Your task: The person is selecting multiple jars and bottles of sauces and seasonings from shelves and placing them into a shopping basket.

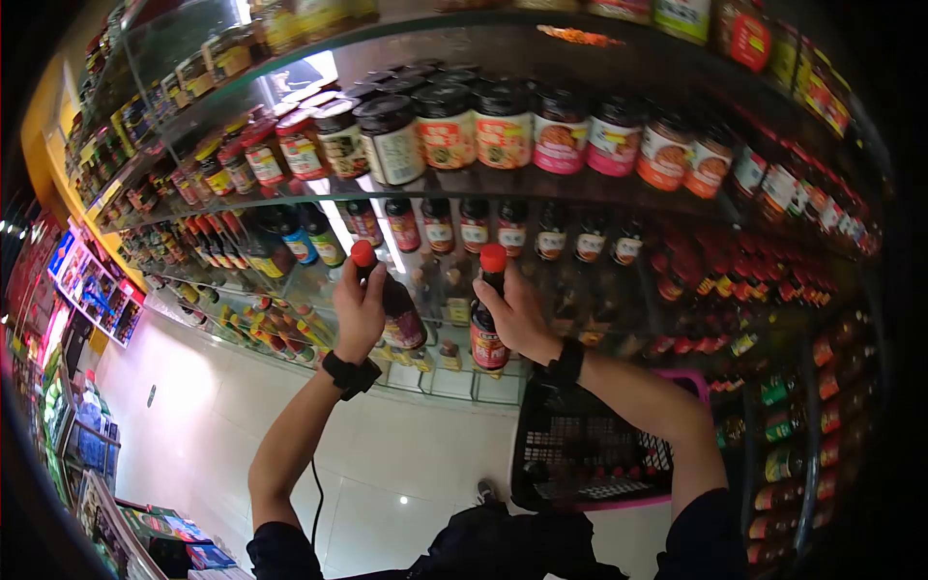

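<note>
My left hand (361, 307) is closed around the upper part of a dark sauce bottle (403, 319) with a red cap and a purplish label. The bottle leans, its base toward the right. My right hand (517, 311) grips a second dark sauce bottle (489, 333), nearly upright, with a red cap and a red and yellow label. Both bottles are held apart from each other, in front of the glass shelves. A row of similar dark bottles (474, 227) stands on the shelf just beyond my hands.
Above the bottles, a glass shelf holds jars (445, 126) with black lids. A black basket (590, 440) with a pink rim, containing several red-capped bottles, is below my right forearm. More stocked shelves (793, 416) line the right side. White tile floor (406, 464) lies below.
</note>
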A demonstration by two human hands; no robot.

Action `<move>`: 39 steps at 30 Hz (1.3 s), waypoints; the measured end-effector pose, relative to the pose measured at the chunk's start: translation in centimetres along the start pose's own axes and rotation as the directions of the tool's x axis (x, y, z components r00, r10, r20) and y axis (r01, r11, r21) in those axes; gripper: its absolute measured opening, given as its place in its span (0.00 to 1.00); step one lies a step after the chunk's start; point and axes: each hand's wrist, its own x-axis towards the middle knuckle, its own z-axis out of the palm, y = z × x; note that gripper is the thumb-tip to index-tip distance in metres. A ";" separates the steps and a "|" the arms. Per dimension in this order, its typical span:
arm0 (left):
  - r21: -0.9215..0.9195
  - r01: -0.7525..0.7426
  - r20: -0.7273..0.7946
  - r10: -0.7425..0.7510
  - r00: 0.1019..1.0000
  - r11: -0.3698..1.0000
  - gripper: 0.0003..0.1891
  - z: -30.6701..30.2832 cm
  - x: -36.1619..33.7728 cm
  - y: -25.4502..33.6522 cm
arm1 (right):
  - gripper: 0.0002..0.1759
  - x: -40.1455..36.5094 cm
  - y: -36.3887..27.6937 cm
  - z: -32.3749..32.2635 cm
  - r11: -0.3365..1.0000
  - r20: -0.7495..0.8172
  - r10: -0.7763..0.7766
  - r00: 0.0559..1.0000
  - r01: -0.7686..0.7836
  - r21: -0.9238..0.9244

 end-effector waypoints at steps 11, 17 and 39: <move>-0.253 0.212 0.467 -0.073 0.881 0.944 0.11 13.4 -10.3 7.1 | 0.18 -11.2 9.1 -15.6 0.967 -0.058 0.025 0.998 -0.039 -0.253; -0.238 0.184 0.572 -0.015 0.820 0.954 0.12 22.8 -17.9 6.4 | 0.21 -18.7 17.4 -23.5 0.958 0.026 0.206 0.978 -0.197 -0.207; 0.294 0.382 0.776 -0.452 0.440 0.876 0.16 45.2 -44.3 -6.9 | 0.16 -37.1 48.9 -22.9 0.753 0.117 0.647 0.754 -0.605 -0.260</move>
